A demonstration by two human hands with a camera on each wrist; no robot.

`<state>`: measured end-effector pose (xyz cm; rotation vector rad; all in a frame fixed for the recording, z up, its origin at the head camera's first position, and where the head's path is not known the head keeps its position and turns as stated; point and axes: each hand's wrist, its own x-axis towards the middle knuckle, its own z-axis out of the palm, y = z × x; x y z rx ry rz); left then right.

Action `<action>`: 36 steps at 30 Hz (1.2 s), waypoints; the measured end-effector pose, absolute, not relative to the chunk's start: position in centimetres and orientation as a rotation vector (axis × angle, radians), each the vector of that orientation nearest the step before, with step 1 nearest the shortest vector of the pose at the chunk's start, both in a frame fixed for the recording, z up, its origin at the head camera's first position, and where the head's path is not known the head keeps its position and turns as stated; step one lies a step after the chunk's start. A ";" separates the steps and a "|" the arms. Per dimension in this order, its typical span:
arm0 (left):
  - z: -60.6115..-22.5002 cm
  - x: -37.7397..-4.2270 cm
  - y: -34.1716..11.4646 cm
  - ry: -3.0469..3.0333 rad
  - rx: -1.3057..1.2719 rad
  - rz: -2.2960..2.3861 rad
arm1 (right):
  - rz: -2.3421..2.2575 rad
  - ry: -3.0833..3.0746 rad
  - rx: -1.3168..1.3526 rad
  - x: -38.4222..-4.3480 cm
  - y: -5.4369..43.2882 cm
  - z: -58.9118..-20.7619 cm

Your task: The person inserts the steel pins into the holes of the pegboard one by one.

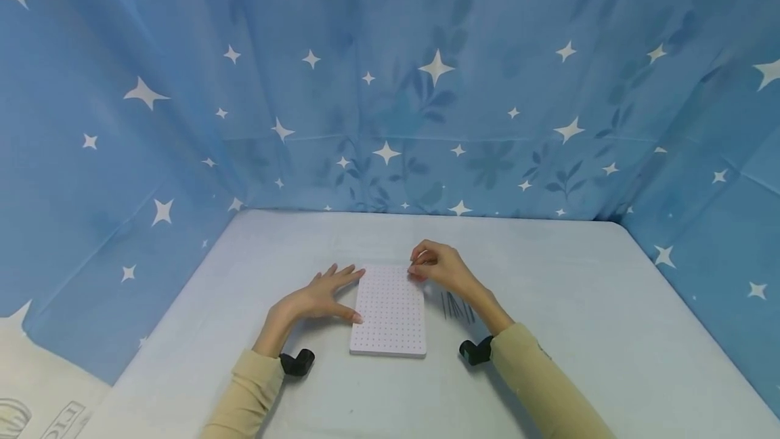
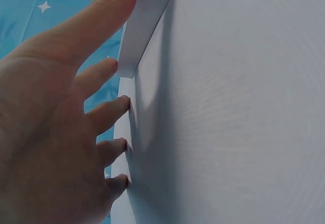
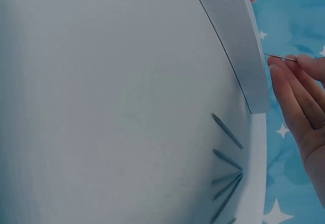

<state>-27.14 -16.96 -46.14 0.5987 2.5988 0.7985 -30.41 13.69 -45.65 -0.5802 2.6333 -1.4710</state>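
A white pegboard (image 1: 390,320) with rows of small holes lies on the table. Its left side is touched by my left hand (image 1: 307,302), thumb at the lower edge and index finger near the far left corner, fingers spread. In the left wrist view the other fingertips (image 2: 122,102) rest on the tabletop beyond the board. Over the far right corner, my right hand (image 1: 443,268) pinches a thin metal pin (image 3: 282,57) between thumb and fingers. The pin's narrow end points at the board's top in the right wrist view.
Several thin dark pins (image 3: 227,131) lie loosely fanned on the white table (image 1: 567,330), just right of the pegboard. A blue curtain (image 1: 390,87) with white stars hangs behind the table and along both sides. Black wrist cameras (image 1: 297,362) sit on both wrists.
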 end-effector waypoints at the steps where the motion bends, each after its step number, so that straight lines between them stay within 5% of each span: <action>1: -46.2 -27.2 -16.9 2.602 0.594 0.794 | -1.470 2.638 -0.578 -30.4 13.6 -45.7; 36: -46.3 -27.3 -17.0 2.594 0.610 0.813 | -1.297 2.718 -0.670 -30.5 11.8 -46.3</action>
